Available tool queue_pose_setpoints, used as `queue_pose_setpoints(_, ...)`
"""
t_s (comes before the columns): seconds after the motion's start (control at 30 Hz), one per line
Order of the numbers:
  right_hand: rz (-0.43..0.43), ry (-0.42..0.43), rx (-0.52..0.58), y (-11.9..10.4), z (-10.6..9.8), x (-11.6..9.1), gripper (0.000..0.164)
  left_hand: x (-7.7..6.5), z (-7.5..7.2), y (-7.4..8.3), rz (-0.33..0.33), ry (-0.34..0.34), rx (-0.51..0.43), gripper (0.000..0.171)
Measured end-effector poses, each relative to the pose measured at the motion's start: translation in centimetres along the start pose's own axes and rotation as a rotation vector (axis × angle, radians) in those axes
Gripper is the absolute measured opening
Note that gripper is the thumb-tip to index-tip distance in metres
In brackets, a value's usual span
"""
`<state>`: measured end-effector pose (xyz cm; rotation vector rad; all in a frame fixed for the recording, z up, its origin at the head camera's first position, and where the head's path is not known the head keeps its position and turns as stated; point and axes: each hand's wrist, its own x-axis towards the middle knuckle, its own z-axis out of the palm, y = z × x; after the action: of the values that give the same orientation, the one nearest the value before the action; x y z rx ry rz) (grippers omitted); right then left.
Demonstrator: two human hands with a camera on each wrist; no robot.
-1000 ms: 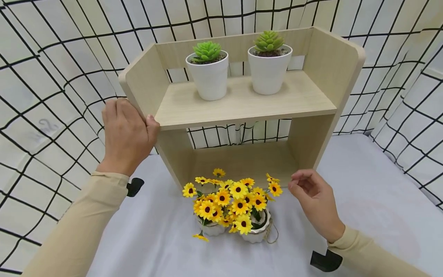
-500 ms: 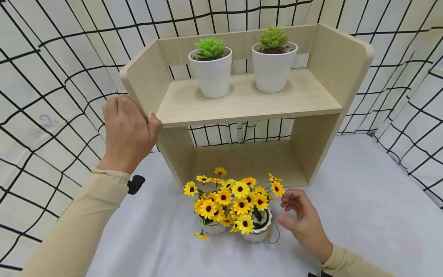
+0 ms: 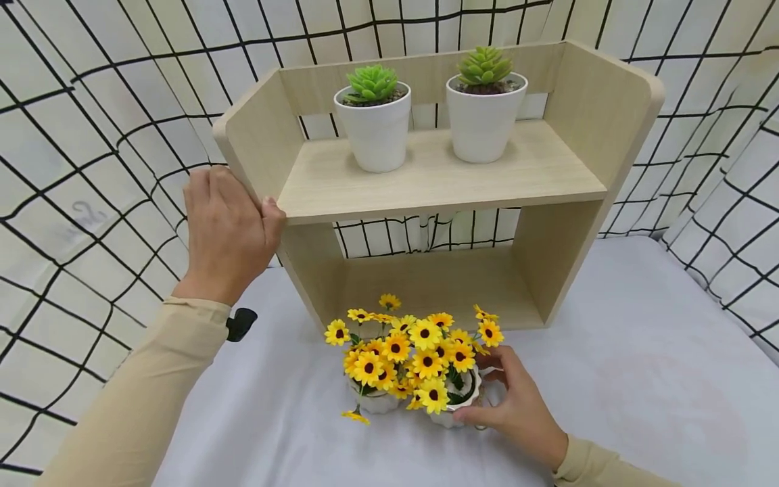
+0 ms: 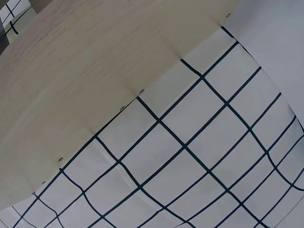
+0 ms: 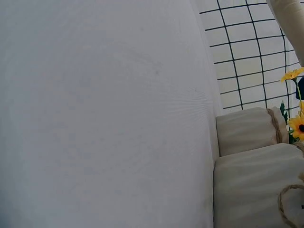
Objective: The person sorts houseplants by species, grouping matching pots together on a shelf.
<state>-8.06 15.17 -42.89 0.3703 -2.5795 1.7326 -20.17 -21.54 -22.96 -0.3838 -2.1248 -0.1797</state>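
Note:
My left hand (image 3: 228,233) grips the left side panel of a light wooden shelf (image 3: 438,189), thumb at the front edge and fingers on the outside. In front of the shelf, two white fluted pots of yellow sunflowers stand side by side on the cloth. My right hand (image 3: 517,406) holds the right flower pot (image 3: 447,418), thumb at its front and fingers round its far right side. The left flower pot (image 3: 377,403) stands untouched beside it. In the right wrist view the near flower pot (image 5: 256,185) has twine tied round it. Neither wrist view shows its hand.
On the upper board stand two white pots with green succulents, a left succulent pot (image 3: 374,132) and a right succulent pot (image 3: 483,122). A black wire grid (image 3: 91,169) encloses the back and sides. White cloth (image 3: 639,379) covers the table.
My right hand has moved left and down from beside the sunflowers onto the right flower pot. My left hand stays on the shelf. The view has shifted slightly.

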Motion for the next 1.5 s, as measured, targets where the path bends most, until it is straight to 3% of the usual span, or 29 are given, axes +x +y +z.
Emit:
queue_pose_setpoints(0.17, 0.15, -0.038, -0.025, -0.6, 0.3, -0.2, 0.086, -0.3, 0.2, 0.1, 0.012, -0.006, 0.008, 0.044)
queue_pose_setpoints(0.33, 0.179, -0.045, -0.042, -1.0, 0.7, -0.1, 0.092, -0.2, 0.1, 0.0, 0.02, -0.002, 0.024, 0.045)
queue_pose_setpoints(0.47, 0.162, -0.039, -0.056, -1.1, 0.9, 0.1, 0.092, 0.0, 0.0, -0.1, 0.022, 0.006, 0.023, 0.045)
queue_pose_setpoints(0.73, 0.039, -0.016, -0.054, -0.1, 0.5, 0.2, 0.088, 0.2, 0.0, -0.1, 0.034, 0.029, 0.015, 0.042)
queue_pose_setpoints(1.0, 0.12, -0.025, 0.026, -0.5, 0.7, -0.1, 0.085, 0.0, 0.0, -0.1, 0.036, 0.019, 0.027, 0.041)
queue_pose_setpoints(1.13, 0.151, -0.026, 0.013, -0.8, 0.9, -0.1, 0.086, 0.0, 0.0, -0.1, 0.034, 0.027, 0.02, 0.041)
queue_pose_setpoints(1.3, 0.099, 0.009, -0.022, -0.7, 0.9, -0.4, 0.083, 0.0, 0.1, -0.1, 0.037, 0.035, 0.008, 0.04)
queue_pose_setpoints(1.5, 0.051, 0.005, 0.03, -0.3, 0.5, -0.5, 0.074, 0.0, 0.1, -0.1, 0.033, 0.024, 0.014, 0.041)
